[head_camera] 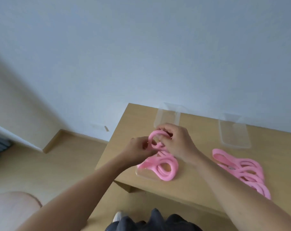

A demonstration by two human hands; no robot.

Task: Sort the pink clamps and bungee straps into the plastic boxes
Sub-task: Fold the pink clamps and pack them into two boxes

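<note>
– What carries it all?
– A light wooden table (188, 184) against the wall.
– And on it?
– Two clear plastic boxes stand at the back: one (168, 115) on the left, one (233, 132) on the right. A clear lid (146, 175) lies near the front edge with pink clamps (164, 167) on it. More pink clamps (246, 170) lie in a heap on the right.

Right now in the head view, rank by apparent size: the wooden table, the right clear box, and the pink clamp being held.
1. wooden table
2. right clear box
3. pink clamp, partly hidden by both hands, so unsure
</note>
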